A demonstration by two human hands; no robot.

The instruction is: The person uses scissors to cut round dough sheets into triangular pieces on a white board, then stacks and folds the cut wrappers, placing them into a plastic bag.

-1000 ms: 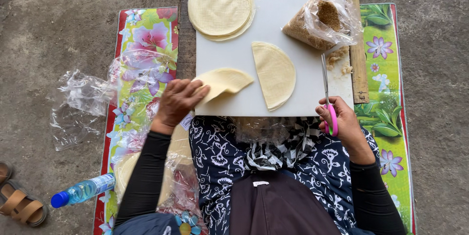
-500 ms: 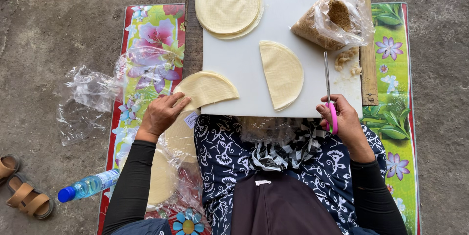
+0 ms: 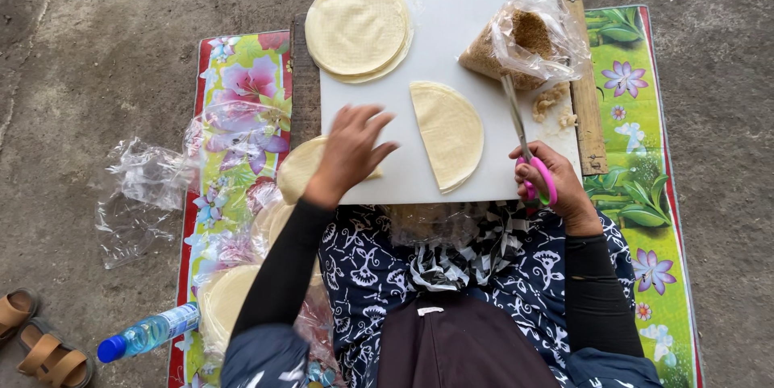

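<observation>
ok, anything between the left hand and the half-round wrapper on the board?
Nothing visible. The left hand hovers over bare white board; the half-round wrapper lies just to its right, with only open board between them.

Outdoor or yard-type floor workspace, informal home food prep. Bare stained concrete ground (image 3: 121, 33), flowered plastic mat (image 3: 637, 154) spread on it, white cutting board (image 3: 451, 25) laid flat on the mat. Sandals (image 3: 40, 348) and a water bottle (image 3: 149, 331) on the ground, loose plastic wrap (image 3: 137, 195) alongside. No counter or furniture.
</observation>
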